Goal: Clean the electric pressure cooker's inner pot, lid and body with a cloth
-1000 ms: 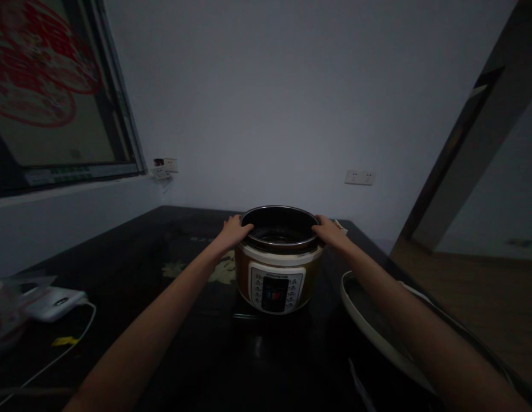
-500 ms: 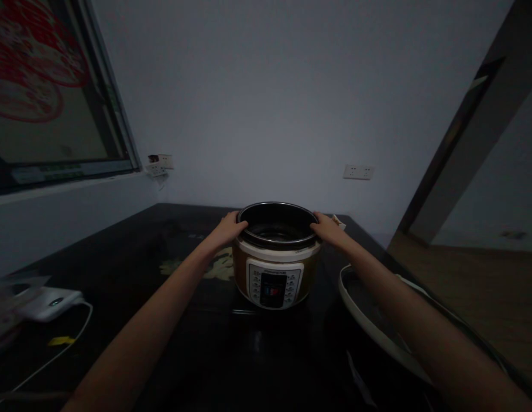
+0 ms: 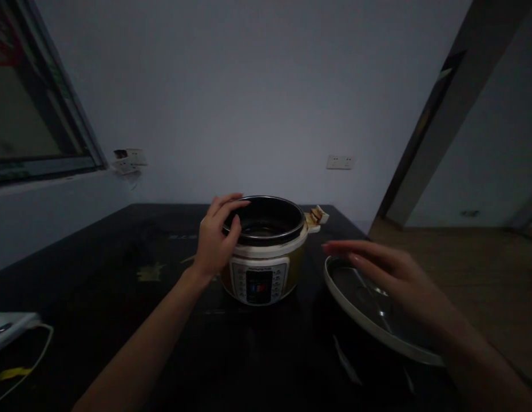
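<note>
An electric pressure cooker (image 3: 266,274) with a white control panel stands on the dark table, its lid off. The dark inner pot (image 3: 274,216) sits inside it, a metal rim showing all round. My left hand (image 3: 218,232) is at the pot's left rim, fingers apart and curved over the edge; whether it touches is hard to tell. Off to the right, my right hand (image 3: 381,269) hovers above a large round lid (image 3: 360,312) with a pale rim, fingers stretched out, holding nothing. Part of the lid is hidden behind that hand and forearm.
On the left of the black table (image 3: 94,246) lie a white power strip (image 3: 12,327) with a cord and a yellow scrap (image 3: 12,373). A stained white hinge part (image 3: 316,216) juts from the cooker's right. Wall sockets (image 3: 340,162) are behind.
My right hand has let go of the pot's right rim and moved right, over the lid. My left hand has loosened and lifted slightly at the left rim. The view has turned right.
</note>
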`<state>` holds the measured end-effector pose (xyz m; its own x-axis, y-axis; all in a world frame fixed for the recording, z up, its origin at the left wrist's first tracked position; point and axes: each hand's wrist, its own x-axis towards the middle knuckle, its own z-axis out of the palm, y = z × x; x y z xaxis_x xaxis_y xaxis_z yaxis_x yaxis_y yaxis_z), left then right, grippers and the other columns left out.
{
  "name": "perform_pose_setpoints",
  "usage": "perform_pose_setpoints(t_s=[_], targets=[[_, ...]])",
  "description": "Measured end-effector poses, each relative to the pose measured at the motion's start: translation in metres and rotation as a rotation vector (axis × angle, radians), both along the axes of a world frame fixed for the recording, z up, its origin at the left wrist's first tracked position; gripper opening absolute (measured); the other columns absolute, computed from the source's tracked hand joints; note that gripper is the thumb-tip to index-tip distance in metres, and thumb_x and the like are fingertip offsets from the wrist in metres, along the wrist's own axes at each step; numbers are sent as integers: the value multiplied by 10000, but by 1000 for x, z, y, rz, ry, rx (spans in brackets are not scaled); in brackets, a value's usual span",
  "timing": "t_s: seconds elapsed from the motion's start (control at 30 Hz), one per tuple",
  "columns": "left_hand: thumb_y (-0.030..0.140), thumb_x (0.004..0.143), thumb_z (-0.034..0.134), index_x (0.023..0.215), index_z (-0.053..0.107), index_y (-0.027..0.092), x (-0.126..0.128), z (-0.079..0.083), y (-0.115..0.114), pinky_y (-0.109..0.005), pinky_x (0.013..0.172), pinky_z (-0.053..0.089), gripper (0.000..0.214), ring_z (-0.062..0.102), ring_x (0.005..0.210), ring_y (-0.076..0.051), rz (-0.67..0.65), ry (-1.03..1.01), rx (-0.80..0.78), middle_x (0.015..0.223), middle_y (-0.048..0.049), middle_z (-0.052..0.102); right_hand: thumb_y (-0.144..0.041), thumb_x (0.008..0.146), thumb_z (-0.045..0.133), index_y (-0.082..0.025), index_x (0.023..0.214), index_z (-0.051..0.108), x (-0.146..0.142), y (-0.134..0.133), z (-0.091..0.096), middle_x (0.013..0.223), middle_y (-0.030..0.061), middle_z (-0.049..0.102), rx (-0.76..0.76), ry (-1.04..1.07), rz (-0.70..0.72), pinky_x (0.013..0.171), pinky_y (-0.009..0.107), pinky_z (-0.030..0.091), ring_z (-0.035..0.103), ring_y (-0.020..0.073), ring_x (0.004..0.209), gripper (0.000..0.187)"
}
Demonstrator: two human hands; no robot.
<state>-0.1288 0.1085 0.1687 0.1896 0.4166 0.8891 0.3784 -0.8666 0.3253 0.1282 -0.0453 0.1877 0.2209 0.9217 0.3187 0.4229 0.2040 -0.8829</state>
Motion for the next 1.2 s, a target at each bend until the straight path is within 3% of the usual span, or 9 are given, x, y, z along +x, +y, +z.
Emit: perform_pose_setpoints(t_s=[0.17,0.27,0.37,0.47,0.57,0.7,0.8,0.93,1.2], targets=[[80,855,439,1117,601,223,30,-10,-47,-420,1080,391,340,642,1009,-153,-395,292,385,1072,-42,700,-635,555,734,-256,828,766,49,-88,-69,883,113,750,-38,167,-517,924,509,500,678,346,892,468],[120,879,430,1078,613,205,58,-24,-66,-354,1049,419,283,662,934,-127,-580,439,438,1004,-37,735,-614,561,743,-247,879,735,69,-127,-121,948,120,740,-1,404,-780,962,481,487,668,336,963,486],[155,900,421,1069,612,201,92,-43,-80,-322,1038,417,259,655,931,-122,-682,499,383,1007,-24,736,-523,559,791,-240,918,709,73,-144,-162,1015,98,724,89,665,-883,976,452,490,665,307,999,464],[184,898,450,1156,582,185,126,-66,-91,-336,1057,391,289,625,1018,-150,-720,555,333,1107,-36,704,-494,600,780,-258,964,687,69,-141,-192,1034,58,708,150,716,-961,988,440,482,649,271,1039,443],[276,936,455,1248,529,185,155,-88,-98,-374,1067,379,333,588,1111,-181,-714,646,293,1202,-50,661,-454,640,770,-275,1032,675,64,-132,-214,1086,46,697,177,833,-880,925,425,526,659,250,1021,441],[432,876,592,1396,386,200,179,-107,-93,-461,1093,347,605,506,1255,-247,-664,834,292,1354,-102,562,-439,728,722,-303,1172,636,55,-122,-222,1278,53,629,230,855,-794,938,410,528,625,255,1127,473],[364,824,679,1432,333,223,185,-112,-85,-462,1106,331,713,480,1290,-249,-616,910,285,1392,-110,531,-441,707,742,-316,1209,632,49,-117,-218,1347,50,588,190,843,-819,968,420,518,581,283,1199,529],[232,916,536,1422,352,226,187,-113,-81,-422,1110,336,538,534,1235,-201,-612,890,286,1343,-70,586,-419,655,785,-323,1193,655,44,-115,-213,1373,36,568,142,862,-794,940,424,547,550,315,1233,561],[183,963,413,1321,464,195,190,-117,-73,-427,1108,356,363,590,1169,-168,-664,803,305,1256,-54,656,-375,748,747,-352,1259,599,38,-104,-202,1391,36,552,203,917,-697,1006,458,490,527,289,1259,533]])
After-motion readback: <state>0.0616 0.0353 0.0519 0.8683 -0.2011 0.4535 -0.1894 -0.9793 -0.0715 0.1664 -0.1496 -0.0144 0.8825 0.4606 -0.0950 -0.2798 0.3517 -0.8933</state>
